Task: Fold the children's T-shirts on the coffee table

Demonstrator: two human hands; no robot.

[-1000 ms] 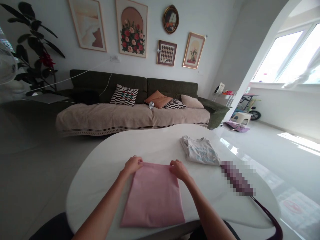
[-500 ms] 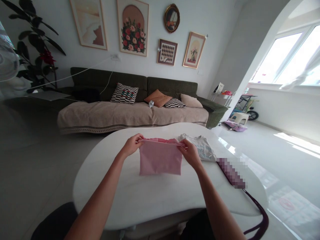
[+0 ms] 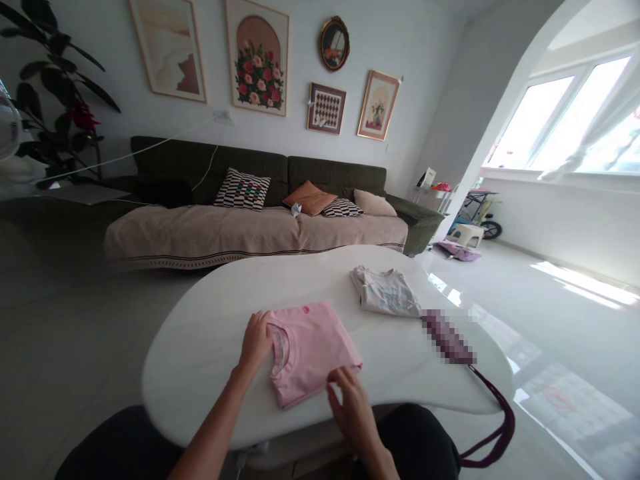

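Note:
A folded pink shirt lies on the white table in front of me, its collar turned to the left. My left hand rests flat on the collar end with its fingers stretched out. My right hand hovers at the shirt's near right corner, fingers apart and slightly curled, holding nothing. A second folded shirt, grey-white with pale blue print, lies further back on the right.
A purple strap hangs off the table's right edge below a blurred patch. Behind the table stands a dark green sofa with cushions. A plant is at the far left, a window at the right.
The pink shirt was lifted by its top edge, folded over, and laid down turned with the collar to the left. Both hands have let go of the edge.

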